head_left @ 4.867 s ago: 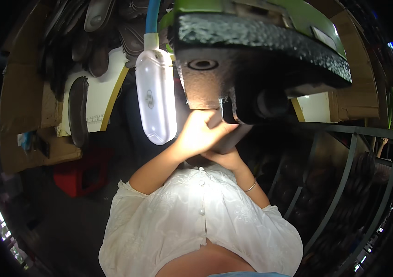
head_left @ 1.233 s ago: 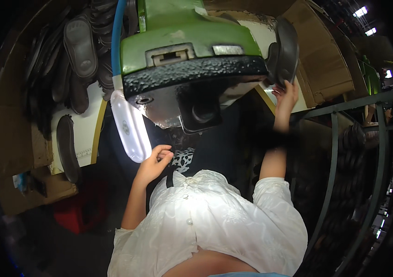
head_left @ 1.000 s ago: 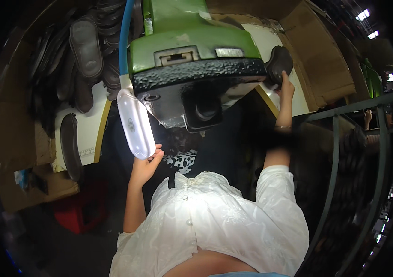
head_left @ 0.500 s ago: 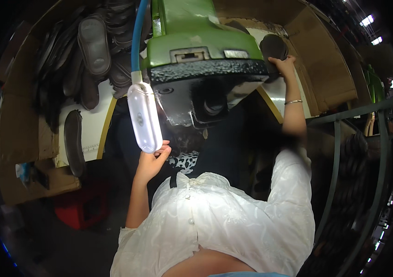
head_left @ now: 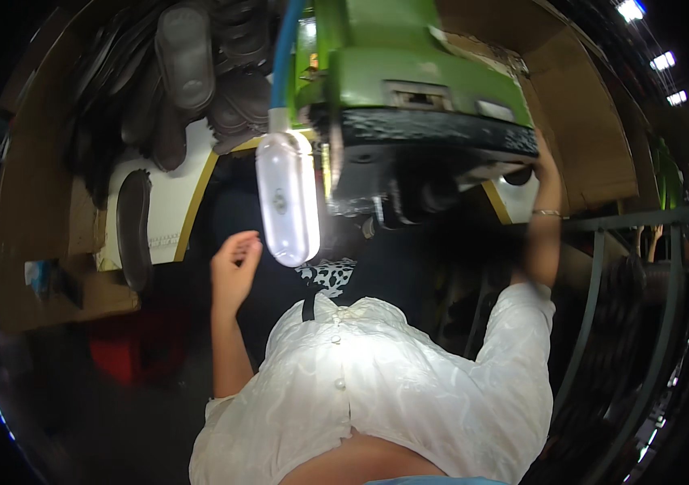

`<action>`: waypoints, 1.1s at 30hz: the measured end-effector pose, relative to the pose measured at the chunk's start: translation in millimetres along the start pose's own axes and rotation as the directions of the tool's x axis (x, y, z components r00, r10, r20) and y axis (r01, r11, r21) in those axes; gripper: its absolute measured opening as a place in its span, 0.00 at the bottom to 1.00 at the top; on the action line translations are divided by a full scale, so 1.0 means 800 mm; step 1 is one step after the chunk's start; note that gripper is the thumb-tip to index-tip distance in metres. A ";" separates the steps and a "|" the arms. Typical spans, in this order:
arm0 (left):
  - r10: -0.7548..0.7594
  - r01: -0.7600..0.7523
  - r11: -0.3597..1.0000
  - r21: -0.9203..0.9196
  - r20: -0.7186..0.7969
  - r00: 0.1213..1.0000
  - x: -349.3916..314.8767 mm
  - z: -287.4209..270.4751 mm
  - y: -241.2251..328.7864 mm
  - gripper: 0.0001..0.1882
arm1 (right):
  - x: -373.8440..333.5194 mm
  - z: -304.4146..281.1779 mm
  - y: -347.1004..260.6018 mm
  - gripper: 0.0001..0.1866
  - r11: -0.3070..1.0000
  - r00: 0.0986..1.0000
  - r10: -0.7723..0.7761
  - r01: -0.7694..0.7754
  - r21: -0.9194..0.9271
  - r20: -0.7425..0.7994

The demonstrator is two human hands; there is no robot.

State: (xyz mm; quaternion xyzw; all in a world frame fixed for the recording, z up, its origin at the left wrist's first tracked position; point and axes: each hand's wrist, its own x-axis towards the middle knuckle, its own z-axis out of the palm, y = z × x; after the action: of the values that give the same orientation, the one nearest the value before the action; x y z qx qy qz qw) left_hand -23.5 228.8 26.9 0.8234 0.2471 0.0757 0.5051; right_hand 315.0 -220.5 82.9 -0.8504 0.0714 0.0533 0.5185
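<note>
My left hand (head_left: 236, 265) is raised at the left of the hanging lamp (head_left: 289, 202), apart from it. Its fingers curl in toward the thumb, and nothing shows between them. My right hand (head_left: 546, 162) reaches past the right side of the green machine head (head_left: 433, 81). That head and motion blur hide its fingers. Beside it, below the machine's edge, shows part of a dark shoe sole (head_left: 517, 175); whether the hand grips it I cannot tell. Another dark sole (head_left: 134, 230) lies on its own at the left, on the white table (head_left: 168, 212).
Many dark soles (head_left: 185, 61) are heaped at the back left, within cardboard walls (head_left: 25, 234). Another cardboard wall (head_left: 591, 113) stands at the right. A blue cable (head_left: 286, 61) runs up from the lamp. Right of me is a metal rack (head_left: 644, 217); a red stool (head_left: 130, 347) stands low left.
My left hand has come away from the lamp's lower end, to the left. The machine and lamp appear farther right as the view shifts. My right hand, earlier on a sole, is now partly hidden.
</note>
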 end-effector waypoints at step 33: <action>0.417 -0.225 0.728 -0.647 0.157 0.895 -0.034 0.086 0.097 0.21 | -0.343 0.271 0.092 0.18 0.948 0.506 -0.025 -0.261 0.181 0.862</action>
State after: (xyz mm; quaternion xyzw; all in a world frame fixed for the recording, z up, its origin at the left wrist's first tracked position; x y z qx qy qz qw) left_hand 4.1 132.4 64.9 0.6461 -0.0161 0.1167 0.7541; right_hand 28.5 -42.8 -35.7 -0.6210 -0.1279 0.4895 0.5986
